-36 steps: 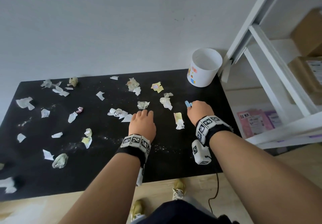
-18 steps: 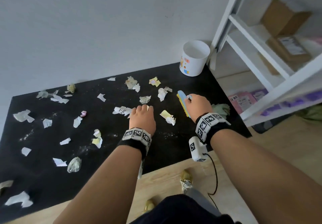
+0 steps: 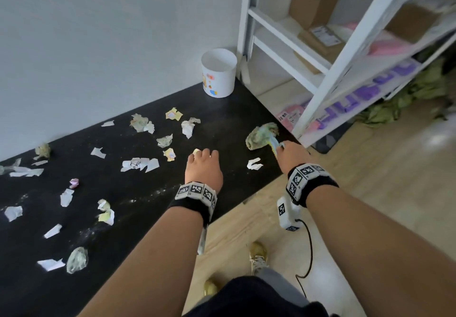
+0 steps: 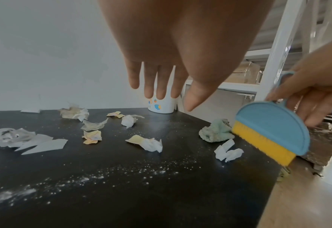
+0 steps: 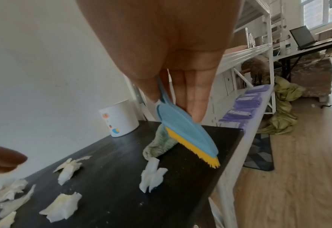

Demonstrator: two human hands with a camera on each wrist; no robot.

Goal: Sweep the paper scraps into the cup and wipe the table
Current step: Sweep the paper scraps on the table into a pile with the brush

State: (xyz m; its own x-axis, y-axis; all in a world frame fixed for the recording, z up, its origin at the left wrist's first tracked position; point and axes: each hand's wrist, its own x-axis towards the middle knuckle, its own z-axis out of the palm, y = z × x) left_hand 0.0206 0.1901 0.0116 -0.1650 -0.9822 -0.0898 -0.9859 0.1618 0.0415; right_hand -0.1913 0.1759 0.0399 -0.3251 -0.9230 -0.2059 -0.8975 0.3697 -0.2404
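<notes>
Several crumpled paper scraps (image 3: pixel 138 164) lie scattered over the black table (image 3: pixel 148 230). A white cup (image 3: pixel 218 74) with coloured stickers stands upright at the far right corner. My right hand (image 3: pixel 282 147) pinches the handle of a blue brush (image 5: pixel 186 132) with yellow bristles, held tilted just over the table's right edge. A crumpled green rag (image 4: pixel 216 131) lies against its far side, and a white scrap (image 5: pixel 151 175) lies just left of its bristles. My left hand (image 4: pixel 171 98) hovers above the table with straight fingers, holding nothing, over a yellow-white scrap (image 4: pixel 145 143).
White powder crumbs (image 3: pixel 153 194) streak the table near its front edge. A white shelf frame (image 3: pixel 320 69) with cardboard boxes and purple packets stands right beside the table. Wooden floor (image 3: pixel 370 168) lies below the right edge.
My right hand has carried the brush rightward from the middle scraps to the table's right edge beside the rag. The head view has swung right. My left hand stays over the same area.
</notes>
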